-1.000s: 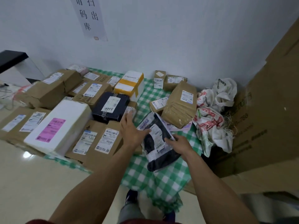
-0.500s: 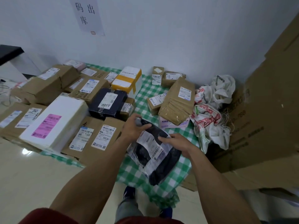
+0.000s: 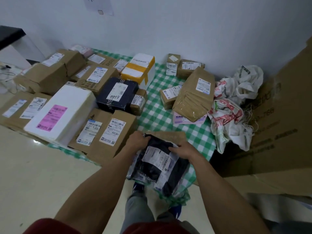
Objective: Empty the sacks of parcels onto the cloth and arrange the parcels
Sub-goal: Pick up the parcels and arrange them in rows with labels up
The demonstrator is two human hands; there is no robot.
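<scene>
A soft clear-plastic parcel [image 3: 157, 168] with dark contents and a white label is held over the near edge of the green checked cloth [image 3: 155, 107]. My left hand [image 3: 137, 141] grips its far left corner and my right hand [image 3: 184, 150] grips its far right edge. A flat brown piece [image 3: 168, 135] shows just behind the parcel. Several brown cartons, a white foam box [image 3: 67, 108], a dark box [image 3: 116, 93] and a yellow-taped box [image 3: 140, 68] lie on the cloth's left half. Crumpled empty sacks [image 3: 233, 105] lie at the cloth's right edge.
A taped brown packet [image 3: 194, 95] leans on a pink box [image 3: 187, 119] near small cartons at the back right. Large cardboard sheets [image 3: 278, 124] stand at the right. The white wall is behind. Pale floor [image 3: 42, 174] lies at the left, my shoes below.
Both hands have drawn the dark parcel toward me, from beside the brown packet to the cloth's near edge. My left hand went from resting flat on a carton to gripping the parcel.
</scene>
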